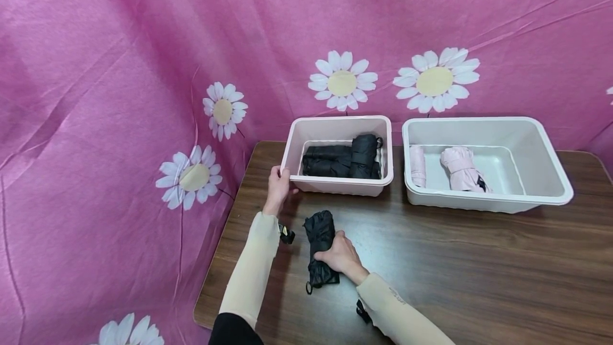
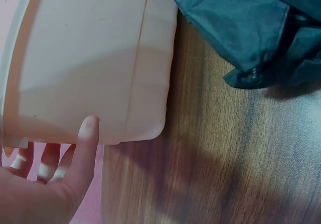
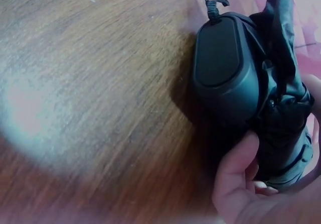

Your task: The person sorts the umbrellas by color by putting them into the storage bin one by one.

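Observation:
My left hand (image 1: 278,191) holds the front left corner of the pinkish-white bin (image 1: 342,186). In the left wrist view one digit of the left hand (image 2: 65,184) lies on the bin's outer wall (image 2: 90,68), and the other fingers bend round its side. Folded black umbrellas (image 1: 330,161) lie inside this bin. My right hand (image 1: 342,254) grips a folded black umbrella (image 1: 320,230) over the table in front of the bin. Its handle end (image 3: 220,58), with a wrist strap, shows in the right wrist view; fingers (image 3: 241,158) wrap the fabric.
A larger white bin (image 1: 488,202) stands to the right, holding a pink folded umbrella (image 1: 461,166) and a slim pink roll (image 1: 417,166) at its left. Both bins stand at the back of the brown wooden table (image 1: 479,260). Pink flowered cloth (image 1: 287,25) hangs behind and at the left.

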Available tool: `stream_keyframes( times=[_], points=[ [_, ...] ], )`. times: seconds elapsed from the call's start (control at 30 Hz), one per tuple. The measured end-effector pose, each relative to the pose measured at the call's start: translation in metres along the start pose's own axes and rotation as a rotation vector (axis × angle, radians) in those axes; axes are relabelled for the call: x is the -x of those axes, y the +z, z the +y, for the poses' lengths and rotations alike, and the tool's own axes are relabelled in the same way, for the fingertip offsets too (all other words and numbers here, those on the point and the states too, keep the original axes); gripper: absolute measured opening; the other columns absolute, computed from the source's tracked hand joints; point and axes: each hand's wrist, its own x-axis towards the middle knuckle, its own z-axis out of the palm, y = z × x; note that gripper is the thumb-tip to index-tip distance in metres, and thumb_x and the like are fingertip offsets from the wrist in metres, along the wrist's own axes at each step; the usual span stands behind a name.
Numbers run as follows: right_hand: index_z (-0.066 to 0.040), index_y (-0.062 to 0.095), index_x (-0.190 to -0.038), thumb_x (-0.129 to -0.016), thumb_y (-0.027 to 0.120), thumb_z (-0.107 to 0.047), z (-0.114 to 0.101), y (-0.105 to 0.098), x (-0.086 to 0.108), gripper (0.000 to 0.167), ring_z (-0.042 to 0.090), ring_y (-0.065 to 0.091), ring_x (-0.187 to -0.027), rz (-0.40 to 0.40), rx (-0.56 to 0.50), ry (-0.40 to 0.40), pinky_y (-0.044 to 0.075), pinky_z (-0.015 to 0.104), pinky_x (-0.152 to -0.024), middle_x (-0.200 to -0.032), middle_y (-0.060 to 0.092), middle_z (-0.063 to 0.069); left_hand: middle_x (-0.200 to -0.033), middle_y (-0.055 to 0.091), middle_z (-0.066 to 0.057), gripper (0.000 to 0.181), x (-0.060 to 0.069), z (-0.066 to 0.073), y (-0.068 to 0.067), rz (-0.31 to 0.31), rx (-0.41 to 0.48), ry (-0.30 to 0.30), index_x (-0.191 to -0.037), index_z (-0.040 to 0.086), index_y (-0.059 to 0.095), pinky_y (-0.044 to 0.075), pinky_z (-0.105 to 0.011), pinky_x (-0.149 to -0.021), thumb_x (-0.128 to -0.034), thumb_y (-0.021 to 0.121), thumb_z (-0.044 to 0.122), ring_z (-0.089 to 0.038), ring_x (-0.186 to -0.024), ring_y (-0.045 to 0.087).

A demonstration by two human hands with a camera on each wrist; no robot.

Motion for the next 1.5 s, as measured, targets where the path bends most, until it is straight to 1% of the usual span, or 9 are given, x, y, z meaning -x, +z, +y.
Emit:
stream_keyframes(
  times=[0.23,0.4,0.73,0.9,1.0,1.1,1.23,1.4,1.5],
  points=[
    [0.003,0.055,-0.1,-0.065,0.08,-0.04,0.002,-0.009,0.004,0.06,0.023,0.057,-0.077,-0.049,0.024,0.014,0.052,0.033,-0.063,-0.086,0.06,0.013,-0.109,0.047,-0.015,0.031,0.001,0.001,-0.001,0.0,0.014,-0.006,-0.121,0.002,0.044,0.053,-0.066,-0.088,-0.0968,0.043,0.022,-0.052,-0.101,0.057],
    [-0.001,0.061,-0.09,-0.063,0.079,-0.041,0.005,-0.014,0.004,0.052,0.019,0.053,-0.073,-0.064,0.015,0.036,0.046,0.026,-0.058,-0.082,0.06,0.008,-0.115,0.049,-0.021,0.031,0.001,0.002,0.0,0.003,0.01,-0.008,-0.122,0.002,0.043,0.054,-0.066,-0.088,-0.0969,0.043,0.021,-0.053,-0.099,0.057],
    [-0.006,0.06,-0.073,-0.06,0.083,-0.032,0.017,-0.028,0.004,0.037,0.014,0.052,-0.074,-0.118,-0.251,0.101,0.045,0.019,-0.062,-0.077,0.059,0.002,-0.112,0.048,-0.017,0.031,0.002,0.002,0.0,0.017,0.0,-0.005,-0.122,0.002,0.044,0.056,-0.064,-0.084,-0.0971,0.043,0.02,-0.049,-0.098,0.058],
    [-0.004,0.066,-0.09,-0.069,0.079,-0.029,0.024,-0.035,0.002,0.035,0.012,0.062,-0.078,-0.252,-0.46,0.12,0.052,0.019,-0.069,-0.086,0.068,0.003,-0.113,0.049,-0.021,0.031,0.003,0.003,-0.001,0.019,-0.007,0.009,-0.121,0.001,0.044,0.057,-0.064,-0.083,-0.0969,0.042,0.021,-0.05,-0.098,0.058],
    [-0.002,0.064,-0.103,-0.074,0.077,-0.028,0.026,-0.04,0.001,0.041,0.013,0.065,-0.082,-0.342,-0.557,0.094,0.056,0.022,-0.074,-0.094,0.069,0.005,-0.115,0.049,-0.023,0.032,0.003,0.003,-0.001,0.022,-0.021,0.012,-0.12,0.001,0.045,0.058,-0.063,-0.082,-0.0965,0.042,0.022,-0.05,-0.099,0.058],
    [0.0,0.061,-0.114,-0.076,0.076,-0.026,0.028,-0.045,0.001,0.048,0.016,0.066,-0.088,-0.403,-0.615,0.038,0.057,0.025,-0.079,-0.102,0.07,0.008,-0.116,0.049,-0.023,0.032,0.003,0.003,-0.001,0.019,-0.026,0.012,-0.12,0.001,0.044,0.058,-0.062,-0.082,-0.0964,0.042,0.022,-0.05,-0.1,0.059],
    [0.001,0.056,-0.125,-0.079,0.075,-0.025,0.029,-0.054,0.0,0.056,0.017,0.064,-0.098,-0.452,-0.654,-0.021,0.055,0.026,-0.087,-0.113,0.067,0.01,-0.117,0.049,-0.024,0.031,0.003,0.003,0.0,0.016,-0.021,0.012,-0.119,0.001,0.044,0.061,-0.057,-0.076,-0.0965,0.043,0.022,-0.048,-0.097,0.06],
    [0.003,0.048,-0.133,-0.081,0.072,-0.021,0.027,-0.065,0.002,0.063,0.016,0.062,-0.102,-0.495,-0.717,-0.065,0.053,0.024,-0.091,-0.117,0.064,0.01,-0.112,0.049,-0.021,0.03,0.001,0.003,0.0,0.013,-0.017,0.002,-0.12,0.001,0.045,0.063,-0.054,-0.073,-0.0976,0.043,0.021,-0.045,-0.092,0.06],
    [0.005,0.042,-0.137,-0.082,0.07,-0.017,0.024,-0.071,0.004,0.066,0.015,0.061,-0.103,-0.511,-0.756,-0.117,0.052,0.023,-0.092,-0.118,0.063,0.009,-0.109,0.049,-0.016,0.031,0.001,0.002,0.0,0.009,-0.014,0.003,-0.122,0.0,0.045,0.064,-0.051,-0.071,-0.0983,0.044,0.021,-0.037,-0.089,0.059]
  ],
)
